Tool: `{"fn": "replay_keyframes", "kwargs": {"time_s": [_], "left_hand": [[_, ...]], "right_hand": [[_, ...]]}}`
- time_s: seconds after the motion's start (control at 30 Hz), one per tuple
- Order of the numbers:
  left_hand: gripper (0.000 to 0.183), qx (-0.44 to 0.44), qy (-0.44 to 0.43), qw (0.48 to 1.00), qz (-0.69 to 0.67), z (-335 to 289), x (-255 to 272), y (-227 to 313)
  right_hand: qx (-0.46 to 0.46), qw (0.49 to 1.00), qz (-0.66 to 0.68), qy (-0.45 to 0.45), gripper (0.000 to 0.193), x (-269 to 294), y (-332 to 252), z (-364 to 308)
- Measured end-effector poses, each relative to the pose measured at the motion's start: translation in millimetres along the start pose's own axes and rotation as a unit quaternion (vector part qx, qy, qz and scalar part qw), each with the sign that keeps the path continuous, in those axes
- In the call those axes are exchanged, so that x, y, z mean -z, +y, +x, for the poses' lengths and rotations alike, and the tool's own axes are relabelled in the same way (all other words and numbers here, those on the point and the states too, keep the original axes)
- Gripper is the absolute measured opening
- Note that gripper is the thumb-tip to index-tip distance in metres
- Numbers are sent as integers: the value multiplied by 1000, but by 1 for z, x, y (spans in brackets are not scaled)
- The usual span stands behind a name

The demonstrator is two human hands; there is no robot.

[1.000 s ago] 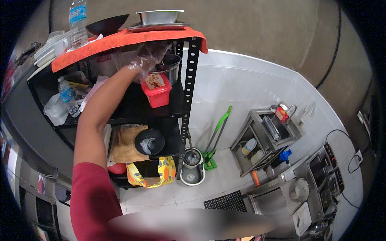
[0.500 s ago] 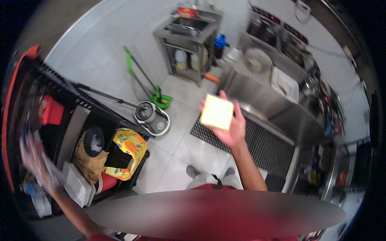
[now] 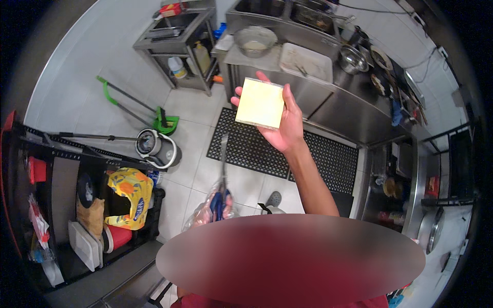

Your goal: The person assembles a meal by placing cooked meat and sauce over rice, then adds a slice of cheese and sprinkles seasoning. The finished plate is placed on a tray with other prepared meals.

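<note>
Biggest change: L hand (image 3: pixel 207 209), in a clear plastic glove, is no longer reaching at the black shelf rack (image 3: pixel 67 153); it's now hanging over the tiled floor (image 3: pixel 193 177), low in view, w/ a tool, prob. scissors (image 3: pixel 220 204). So both hands are now carrying something: 2 hands, 2 things. R hand (image 3: pixel 285 134) is still holding the yellow block (image 3: pixel 260 103), as 0.5 s ago.

Grip: L fingers are wrapping round the blue handles, blade pointing up-view toward the black mat (image 3: pixel 246 146); can't tell if the blades are parted. R hand, bare, is facing palm up, block lying across it, thumb by the right edge, fingertips showing past the far & left edges: cradling more than pinching. Block is sitting just above center of view, near the steel counter (image 3: pixel 308 97) in view, well apart from the scissors.

Writing: block's top is showing no print, just clear wrap at the edges. Yellow patterned bag (image 3: pixel 136 185) on the rack is carrying dark lettering. White bottle (image 3: pixel 177 68) under the sink is wearing a label, too small to read.
</note>
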State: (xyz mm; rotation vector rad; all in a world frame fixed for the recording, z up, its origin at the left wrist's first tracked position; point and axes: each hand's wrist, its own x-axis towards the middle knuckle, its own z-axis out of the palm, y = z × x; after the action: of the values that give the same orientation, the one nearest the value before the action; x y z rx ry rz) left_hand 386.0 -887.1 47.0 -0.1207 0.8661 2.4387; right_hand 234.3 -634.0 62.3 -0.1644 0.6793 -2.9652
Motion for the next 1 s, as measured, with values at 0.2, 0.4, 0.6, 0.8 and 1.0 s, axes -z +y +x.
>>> {"fn": "replay_keyframes", "kwargs": {"time_s": [0.2,0.4,0.6,0.8,1.0], "left_hand": [[40,186,66,979,47,40,-76,-85],[44,234,-13,971,38,47,-92,-123],[58,124,-33,951,281,50,-144,-110],[48,103,-58,942,314,61,-136,-93],[42,72,-63,965,244,67,-132,-85]], "right_hand": [[39,999,-24,-1,71,25,-92,-56],[71,997,12,-12,61,25,-128,-91],[84,996,-12,-32,60,16,-130,-107],[102,993,-14,-50,57,11,-111,-104],[106,993,-1,-52,61,1,-99,-97]]}}
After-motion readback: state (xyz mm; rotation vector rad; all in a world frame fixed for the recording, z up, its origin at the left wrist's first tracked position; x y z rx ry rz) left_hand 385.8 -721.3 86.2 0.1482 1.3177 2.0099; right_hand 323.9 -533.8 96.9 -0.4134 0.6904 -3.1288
